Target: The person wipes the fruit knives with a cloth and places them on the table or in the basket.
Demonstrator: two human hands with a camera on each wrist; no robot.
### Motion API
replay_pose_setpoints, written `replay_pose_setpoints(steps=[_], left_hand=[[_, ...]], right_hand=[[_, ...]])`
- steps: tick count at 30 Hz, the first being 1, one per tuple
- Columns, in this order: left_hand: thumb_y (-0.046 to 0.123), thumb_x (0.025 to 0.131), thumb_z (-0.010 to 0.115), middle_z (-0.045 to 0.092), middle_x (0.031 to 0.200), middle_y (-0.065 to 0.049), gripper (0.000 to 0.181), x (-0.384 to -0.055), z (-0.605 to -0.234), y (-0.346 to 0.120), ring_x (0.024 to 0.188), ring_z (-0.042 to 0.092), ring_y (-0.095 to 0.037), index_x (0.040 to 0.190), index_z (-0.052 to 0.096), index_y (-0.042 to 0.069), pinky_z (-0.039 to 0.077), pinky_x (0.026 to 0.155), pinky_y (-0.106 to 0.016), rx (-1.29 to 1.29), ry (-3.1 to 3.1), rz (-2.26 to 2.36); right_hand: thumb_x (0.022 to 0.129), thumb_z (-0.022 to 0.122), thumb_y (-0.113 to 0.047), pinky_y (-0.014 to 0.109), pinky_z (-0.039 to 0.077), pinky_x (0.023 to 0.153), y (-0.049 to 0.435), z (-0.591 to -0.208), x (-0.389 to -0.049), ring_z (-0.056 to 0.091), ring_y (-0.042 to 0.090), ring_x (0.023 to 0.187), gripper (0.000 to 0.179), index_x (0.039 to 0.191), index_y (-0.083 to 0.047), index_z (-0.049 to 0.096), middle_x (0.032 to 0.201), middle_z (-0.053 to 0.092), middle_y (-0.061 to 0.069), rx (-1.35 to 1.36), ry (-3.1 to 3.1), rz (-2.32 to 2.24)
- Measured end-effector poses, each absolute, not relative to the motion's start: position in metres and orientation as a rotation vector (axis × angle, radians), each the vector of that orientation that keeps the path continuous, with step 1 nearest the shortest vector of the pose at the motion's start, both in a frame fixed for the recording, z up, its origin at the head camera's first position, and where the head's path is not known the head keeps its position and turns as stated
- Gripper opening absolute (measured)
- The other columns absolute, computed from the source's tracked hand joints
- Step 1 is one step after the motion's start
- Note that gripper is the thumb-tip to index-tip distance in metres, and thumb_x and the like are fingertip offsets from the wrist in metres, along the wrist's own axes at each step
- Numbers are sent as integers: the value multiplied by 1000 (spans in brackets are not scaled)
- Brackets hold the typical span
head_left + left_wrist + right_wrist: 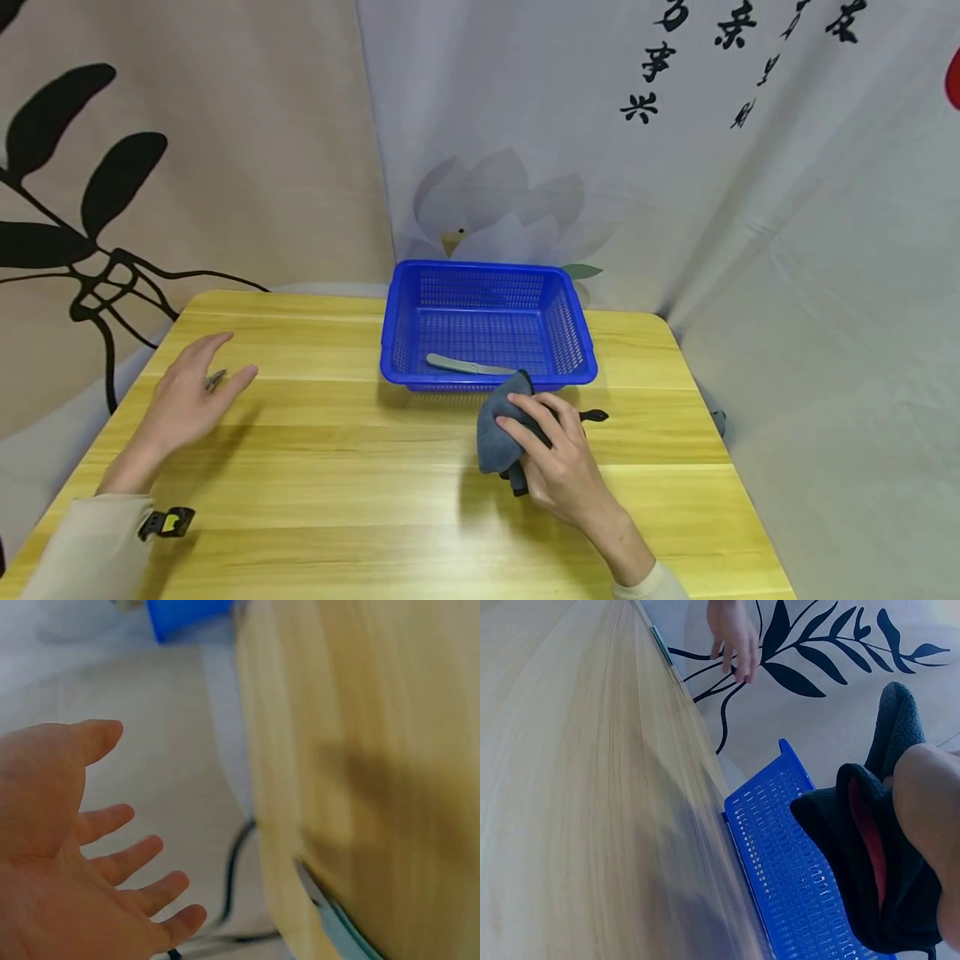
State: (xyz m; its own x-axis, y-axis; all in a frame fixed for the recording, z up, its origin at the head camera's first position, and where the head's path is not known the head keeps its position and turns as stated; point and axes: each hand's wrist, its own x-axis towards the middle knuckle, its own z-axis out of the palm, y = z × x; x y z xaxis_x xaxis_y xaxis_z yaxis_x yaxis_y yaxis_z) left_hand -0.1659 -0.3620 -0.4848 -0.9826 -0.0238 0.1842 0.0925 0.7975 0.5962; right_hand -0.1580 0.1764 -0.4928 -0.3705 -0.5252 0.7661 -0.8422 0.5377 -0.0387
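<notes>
My right hand (558,462) grips a folded grey cloth (501,429) with dark edging, held above the table just in front of the blue basket. In the right wrist view the cloth (862,855) shows a reddish inner fold. My left hand (183,400) hovers over the table's left side, fingers spread and holding nothing. Below it lies a knife (341,926) with a pale green handle and a pointed blade; in the head view the hand hides most of it. Another knife (453,363) with a pale handle lies in the basket along its front wall.
The blue plastic basket (489,386) stands at the back middle of the wooden table (337,500). Behind and beside the table hangs a printed cloth backdrop (300,167) with leaves and writing. A dark band with a yellow piece (168,522) sits at the left cuff.
</notes>
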Motion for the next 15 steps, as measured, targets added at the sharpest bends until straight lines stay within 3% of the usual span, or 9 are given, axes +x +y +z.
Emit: replay_pose_setpoints(steps=[7,15], left_hand=[[42,117,60,20,175,-49,88,-153,-505,-405,149,28,-79,175,18,-9,28,108,-95,140,-2891,-826],[49,112,66,28,164,-56,100,-145,-516,-427,135,36,-81,172,18,-15,36,102,-93,232,-2965,-704]], right_hand=[[112,48,-10,59,51,106,174,-494,-158,64,43,126,38,133,-10,80,146,73,19,1110,-2049,563],[114,47,-11,59,51,107,174,-494,-160,64,43,127,38,134,-11,79,145,73,19,1109,-2066,562]])
